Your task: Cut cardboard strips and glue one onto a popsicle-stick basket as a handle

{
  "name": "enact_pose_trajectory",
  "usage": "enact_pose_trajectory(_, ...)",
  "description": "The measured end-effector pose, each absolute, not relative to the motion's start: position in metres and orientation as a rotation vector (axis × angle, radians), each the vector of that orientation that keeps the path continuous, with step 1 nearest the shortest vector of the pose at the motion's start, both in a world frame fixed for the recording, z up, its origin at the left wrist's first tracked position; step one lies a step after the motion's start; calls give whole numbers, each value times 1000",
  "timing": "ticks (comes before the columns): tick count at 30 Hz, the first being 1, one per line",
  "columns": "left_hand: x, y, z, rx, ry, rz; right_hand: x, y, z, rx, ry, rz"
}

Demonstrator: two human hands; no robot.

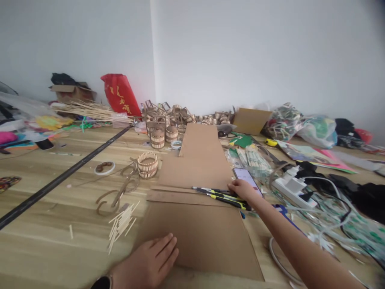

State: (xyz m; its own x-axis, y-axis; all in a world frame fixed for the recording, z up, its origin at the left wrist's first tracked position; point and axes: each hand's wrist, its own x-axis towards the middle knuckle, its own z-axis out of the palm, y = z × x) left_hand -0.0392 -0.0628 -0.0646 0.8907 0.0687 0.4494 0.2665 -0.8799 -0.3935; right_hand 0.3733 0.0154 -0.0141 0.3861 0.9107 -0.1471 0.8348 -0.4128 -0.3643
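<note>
My left hand (pixel 150 259) lies flat on the near part of a brown cardboard sheet (pixel 207 237), fingers stretched out and holding nothing. Farther forward, my right hand (pixel 243 190) has its fingers curled down at the cardboard's right side. Under and beside those fingers lie yellow-and-black utility knives (pixel 228 200) and a slim silver pen-like tool (pixel 210 189); what the fingers grip is hidden. A lit phone (pixel 245 176) lies just beyond that hand. Left of the cardboard stand a small round bamboo-strip basket (pixel 147 165) and a pile of thin wooden sticks (pixel 122 224).
More small baskets (pixel 158 138) crowd the back by the wall. A black strip (pixel 66 176) crosses the table at left. On the right are a white power strip (pixel 294 190), tangled cables and plastic bags (pixel 317 130). A red bag (pixel 120 94) stands back left.
</note>
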Motion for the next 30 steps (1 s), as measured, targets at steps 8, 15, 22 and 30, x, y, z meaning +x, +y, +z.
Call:
enact_pose_trajectory(8, -26, -55, -26, -2575, -103, -754, 390, 8, -25, -2475, -1504, 387)
enact_pose_trajectory(15, -6, -46, 14, -2500, -18, -722, 427, 2, 2, -2434, -1494, 209)
enact_pose_trajectory(22, 25, 12, 33, -2358, 18, -817, 457, 42, 41, -2487, -1415, 55)
enact_pose_trajectory(30, 53, 83, -14, -2434, -137, -602, 448, 118, 45, -2506, -1444, 28)
